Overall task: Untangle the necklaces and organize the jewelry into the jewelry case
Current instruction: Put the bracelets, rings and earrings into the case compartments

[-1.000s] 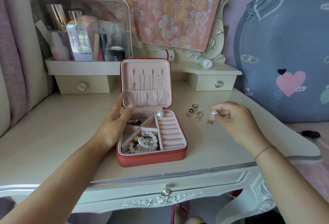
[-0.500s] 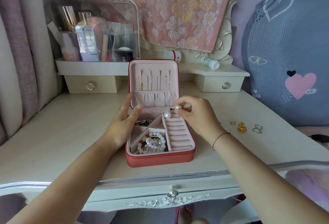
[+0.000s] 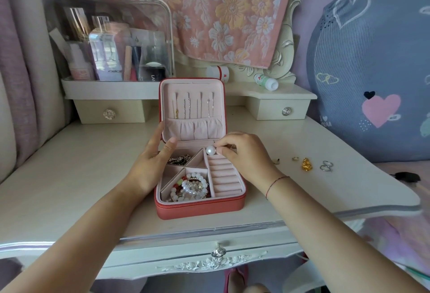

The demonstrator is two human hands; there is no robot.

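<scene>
An open red jewelry case (image 3: 200, 206) with pink lining stands mid-table. Thin necklaces (image 3: 193, 108) hang in its raised lid. Beaded bracelets (image 3: 190, 186) fill the front compartment, and tangled chains (image 3: 180, 159) lie in the back left one. A white pearl (image 3: 210, 150) sits at the top of the ring rolls (image 3: 223, 176). My right hand (image 3: 246, 153) pinches a small piece right beside that pearl; my fingers hide it. My left hand (image 3: 151, 164) rests with straight fingers against the case's left side, thumb at the lid's lower edge.
To the right of the case, a gold pendant (image 3: 307, 164), silver rings (image 3: 327, 166) and a small gold piece (image 3: 295, 158) lie loose on the table. A clear cosmetics organizer (image 3: 111, 43) and a white bottle (image 3: 266, 82) sit on the back shelf. A grey pillow (image 3: 372, 71) is at right.
My right hand carried a pearl piece from the loose jewelry on the right over to the top of the ring rolls. My left hand stayed on the case.
</scene>
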